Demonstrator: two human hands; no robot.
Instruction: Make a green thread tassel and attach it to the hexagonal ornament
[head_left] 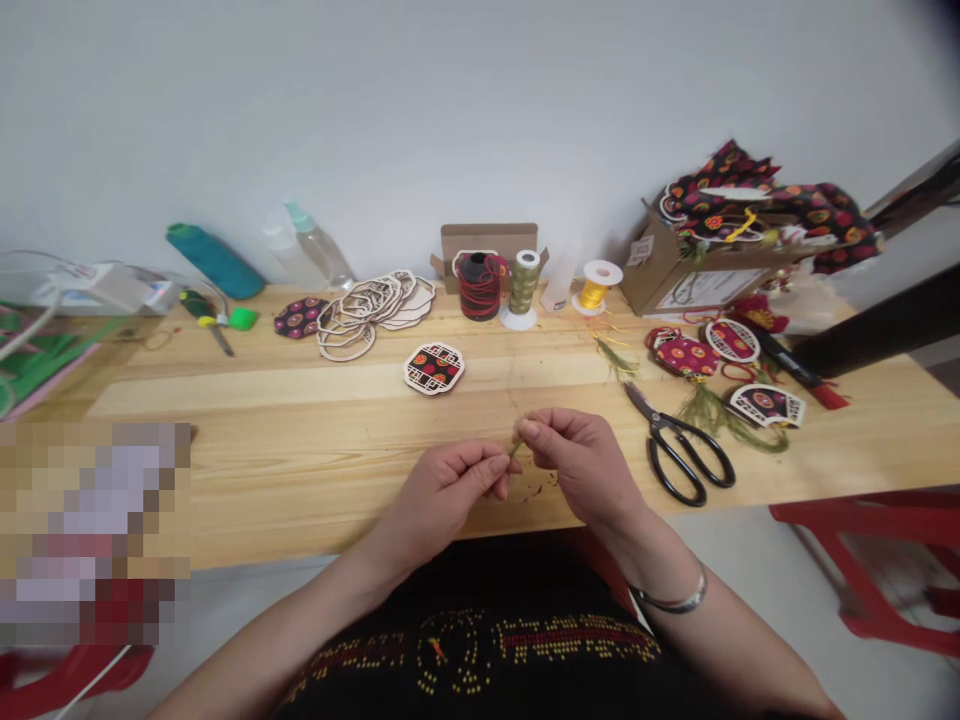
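Both my hands meet over the near middle of the table. Between my left hand (469,475) and my right hand (566,450) is a short olive-green bundle of thread (514,449), pinched at its lower end by the left fingers and at its upper end by the right. A faint strand seems to run from there toward the olive thread spool (524,285). Beyond the left hand lies a white-framed ornament (434,369) with dark patterned fabric. Black-handled scissors (679,445) rest to the right of my right hand.
Wooden frames (371,310) lie at the back left. A red-and-black cord spool (480,288) and a yellow thread spool (592,290) stand along the wall. Finished ornaments with tassels (765,405) and a cardboard box (697,270) with fabric occupy the right. A red stool (862,570) is below.
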